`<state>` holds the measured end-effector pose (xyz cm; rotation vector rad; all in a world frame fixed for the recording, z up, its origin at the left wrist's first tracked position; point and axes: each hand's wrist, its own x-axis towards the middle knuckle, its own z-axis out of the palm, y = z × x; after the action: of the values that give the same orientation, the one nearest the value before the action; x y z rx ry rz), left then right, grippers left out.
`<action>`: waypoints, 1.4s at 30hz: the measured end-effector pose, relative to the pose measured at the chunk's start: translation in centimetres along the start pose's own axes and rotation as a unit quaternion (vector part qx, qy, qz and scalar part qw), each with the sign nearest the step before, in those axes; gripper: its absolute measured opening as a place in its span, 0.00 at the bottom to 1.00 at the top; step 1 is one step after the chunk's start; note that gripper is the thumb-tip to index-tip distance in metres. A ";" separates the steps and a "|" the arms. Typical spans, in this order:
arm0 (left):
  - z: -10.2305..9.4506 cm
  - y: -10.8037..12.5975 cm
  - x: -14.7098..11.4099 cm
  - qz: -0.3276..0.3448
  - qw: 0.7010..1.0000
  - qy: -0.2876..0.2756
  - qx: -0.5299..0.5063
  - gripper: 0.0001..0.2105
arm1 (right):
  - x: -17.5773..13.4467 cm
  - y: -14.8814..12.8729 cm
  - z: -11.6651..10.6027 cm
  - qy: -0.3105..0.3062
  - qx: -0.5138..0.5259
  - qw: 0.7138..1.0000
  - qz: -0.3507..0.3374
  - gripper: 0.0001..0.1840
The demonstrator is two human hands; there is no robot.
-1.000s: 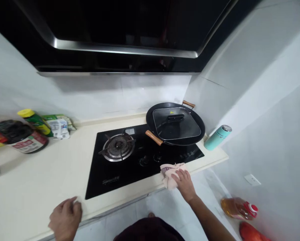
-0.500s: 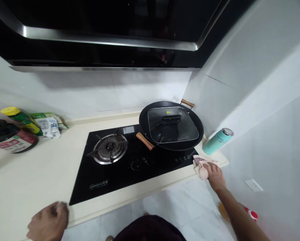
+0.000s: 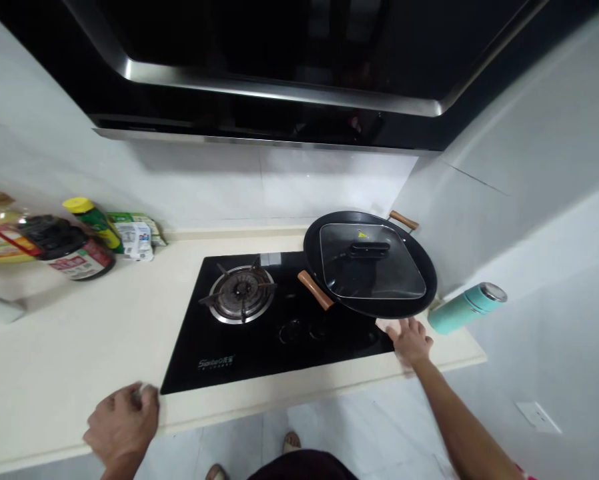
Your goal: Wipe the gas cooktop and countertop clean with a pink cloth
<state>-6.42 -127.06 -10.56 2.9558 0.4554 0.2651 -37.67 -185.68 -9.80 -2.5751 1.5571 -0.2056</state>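
My right hand (image 3: 410,341) presses a pale pink cloth (image 3: 388,326) onto the right front corner of the black glass gas stove (image 3: 259,357). Most of that cloth is hidden under the hand and fingers. Just behind it sits a black wok (image 3: 312,240) with wooden handles, holding a squarish glass lid (image 3: 374,277) with a black knob. Down at the left, my left hand (image 3: 124,423) rests curled on the counter edge beside the stove's front left corner. Its fingers are closed, and what they hold, if anything, I cannot make out.
A turquoise flask (image 3: 459,312) stands right of my right hand, near the wall. Left of the bare burner (image 3: 242,290), a dark jar (image 3: 82,257), a yellow-capped green bottle (image 3: 97,223), packets (image 3: 137,240) and an oil bottle (image 3: 2,230) stand on the counter. A range hood (image 3: 279,93) hangs overhead.
My right hand has moved the cloth from the counter's front strip, near the flask, leftward onto the stove's corner by the wok. My left hand stays on the counter edge. The view has shifted left.
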 end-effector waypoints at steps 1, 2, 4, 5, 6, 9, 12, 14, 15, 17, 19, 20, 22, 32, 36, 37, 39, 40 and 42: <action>0.0 -0.1 -0.1 0.027 1.000 -0.007 -0.006 0.23 | -0.7 -1.2 0.9 0.004 -0.006 1.000 -0.006 0.30; -0.1 -0.3 -0.2 0.051 0.998 -0.011 -0.017 0.24 | -1.6 -2.2 1.8 0.017 -0.012 1.000 -0.019 0.29; -0.2 -0.5 -0.5 0.073 0.996 -0.001 -0.044 0.25 | -4.0 -3.6 3.3 0.052 -0.025 0.996 -0.067 0.28; -0.2 -0.6 -0.7 0.075 0.996 0.006 -0.055 0.25 | -5.3 -4.0 3.9 0.066 -0.032 0.993 -0.097 0.27; -0.3 -0.6 -0.9 0.074 0.995 0.011 -0.062 0.24 | -6.7 -4.3 4.4 0.077 -0.036 0.988 -0.127 0.27; -0.4 -0.6 -1.4 0.081 0.994 0.017 -0.076 0.23 | -10.5 -5.2 5.7 0.088 -0.032 0.973 -0.210 0.25; -0.4 -0.6 -1.9 0.087 0.992 0.020 -0.084 0.22 | -14.2 -7.4 7.0 0.068 -0.001 0.954 -0.292 0.23; -0.4 -0.8 -2.1 0.092 0.991 0.022 -0.091 0.21 | -16.6 -10.2 7.5 0.023 0.022 0.933 -0.358 0.24; -0.4 -0.8 -2.2 0.094 0.991 0.022 -0.094 0.21 | -17.9 -12.0 7.6 -0.007 0.036 0.919 -0.393 0.26; -0.4 -1.0 -2.4 0.099 0.990 0.024 -0.097 0.19 | -20.2 -16.4 7.2 -0.080 0.058 0.888 -0.448 0.30; -0.4 -1.2 -2.5 0.106 0.989 0.027 -0.095 0.18 | -22.0 -21.1 6.2 -0.151 0.073 0.868 -0.467 0.31; -0.4 -1.3 -2.6 0.108 0.989 0.028 -0.098 0.18 | -22.7 -23.5 5.5 -0.180 0.080 0.860 -0.471 0.30; -0.2 -1.5 -2.7 0.107 0.987 0.026 -0.115 0.18 | -23.5 -28.0 4.1 -0.225 0.101 0.843 -0.479 0.27; 1.9 -5.1 -0.2 0.036 0.898 0.008 -0.438 0.27 | -24.1 -46.7 1.7 -0.154 0.153 0.847 -0.485 0.29; 0.5 -5.6 1.6 0.130 0.879 0.058 -0.455 0.22 | -24.4 -48.3 3.4 -0.113 0.186 0.846 -0.487 0.34; 0.0 -5.2 2.1 0.166 0.880 0.067 -0.439 0.20 | -24.3 -47.7 4.3 -0.104 0.197 0.848 -0.481 0.30; -0.6 -3.8 3.1 0.238 0.884 0.064 -0.397 0.19 | -23.9 -45.3 6.4 -0.070 0.223 0.855 -0.462 0.21; -0.6 -2.8 3.6 0.273 0.888 0.050 -0.368 0.20 | -23.5 -43.4 7.6 -0.046 0.237 0.860 -0.450 0.19; 0.1 -0.6 4.2 0.335 0.896 0.009 -0.291 0.25 | -22.5 -38.4 10.0 0.020 0.251 0.881 -0.401 0.19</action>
<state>-2.68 -125.17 -10.12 2.3946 -0.5748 0.4076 -12.83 -147.69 -13.99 -2.5847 0.2634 -0.6353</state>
